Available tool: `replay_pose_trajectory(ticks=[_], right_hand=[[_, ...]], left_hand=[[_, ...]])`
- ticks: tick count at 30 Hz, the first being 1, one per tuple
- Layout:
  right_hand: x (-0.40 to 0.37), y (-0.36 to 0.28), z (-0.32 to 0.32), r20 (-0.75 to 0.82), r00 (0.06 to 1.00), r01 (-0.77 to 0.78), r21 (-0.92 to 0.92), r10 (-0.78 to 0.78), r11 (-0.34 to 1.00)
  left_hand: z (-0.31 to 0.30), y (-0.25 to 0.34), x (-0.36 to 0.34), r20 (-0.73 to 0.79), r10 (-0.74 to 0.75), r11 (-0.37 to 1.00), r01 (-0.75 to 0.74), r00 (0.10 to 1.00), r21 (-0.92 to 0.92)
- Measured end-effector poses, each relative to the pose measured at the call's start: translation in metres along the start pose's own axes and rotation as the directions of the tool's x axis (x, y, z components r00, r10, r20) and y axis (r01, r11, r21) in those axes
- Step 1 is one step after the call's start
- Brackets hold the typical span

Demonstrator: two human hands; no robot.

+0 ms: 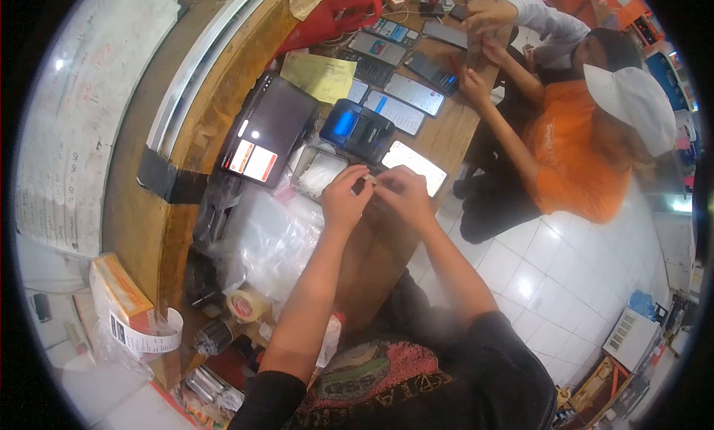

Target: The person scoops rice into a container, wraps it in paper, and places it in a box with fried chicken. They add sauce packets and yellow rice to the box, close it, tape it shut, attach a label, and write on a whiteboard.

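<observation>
My left hand (346, 198) and my right hand (406, 195) meet over the wooden table, fingers pinched around a tiny pale item (370, 178) too small to make out. Just beyond my right hand lies a phone with a lit white screen (425, 167). A small box of white material (321, 171) sits right by my left hand. Past both hands stands a blue and black device like a label printer (358, 129). Clear plastic bags (260, 236) are heaped to the left of my left forearm.
Several phones (394, 113) lie at the table's far end, beside a yellow paper (318, 76) and a red bag (335, 17). A tablet (271, 129) leans at left; a tape roll (248, 305) is nearer. A person in orange (573, 143) and another person's grey sleeve (547, 17) are at right.
</observation>
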State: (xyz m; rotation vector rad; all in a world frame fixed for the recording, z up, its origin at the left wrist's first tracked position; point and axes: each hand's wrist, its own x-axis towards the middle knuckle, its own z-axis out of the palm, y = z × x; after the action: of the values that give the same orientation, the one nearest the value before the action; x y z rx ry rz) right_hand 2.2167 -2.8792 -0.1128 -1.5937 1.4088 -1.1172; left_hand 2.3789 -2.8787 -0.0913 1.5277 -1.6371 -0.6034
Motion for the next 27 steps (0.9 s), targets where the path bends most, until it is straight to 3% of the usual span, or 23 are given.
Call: replay_pose_trajectory(ticks=[4, 10, 14, 20, 23, 27], right_hand=[[0.002, 0.005, 0.002, 0.03, 0.996, -0.08, 0.009, 0.08, 0.997], [0.001, 0.005, -0.002, 0.061, 0.992, -0.115, 0.014, 0.114, 0.993], [-0.005, 0.016, -0.001, 0.039, 0.995, -0.096, -0.005, 0.096, 0.995], [-0.007, 0.02, 0.0, 0.034, 0.996, -0.08, 0.023, 0.079, 0.997], [-0.005, 0.017, -0.002, 0.059, 0.992, -0.11, 0.007, 0.11, 0.994], [-0.006, 0.019, 0.0, 0.053, 0.994, -0.102, 0.036, 0.1, 0.994]], left_hand=[[0.004, -0.004, 0.003, -0.006, -0.04, 0.999, 0.04, 0.999, -0.017], [0.005, -0.027, 0.007, -0.135, -0.136, 0.989, 0.126, 0.981, -0.082], [-0.002, -0.03, 0.004, -0.07, -0.146, 0.987, 0.14, 0.987, -0.084], [-0.004, -0.015, 0.002, -0.038, -0.072, 0.997, 0.073, 0.997, 0.034], [-0.007, 0.007, 0.006, 0.011, -0.14, 0.956, 0.132, 0.99, 0.263], [0.0, 0.006, 0.006, -0.033, -0.142, 0.945, 0.146, 0.989, 0.292]])
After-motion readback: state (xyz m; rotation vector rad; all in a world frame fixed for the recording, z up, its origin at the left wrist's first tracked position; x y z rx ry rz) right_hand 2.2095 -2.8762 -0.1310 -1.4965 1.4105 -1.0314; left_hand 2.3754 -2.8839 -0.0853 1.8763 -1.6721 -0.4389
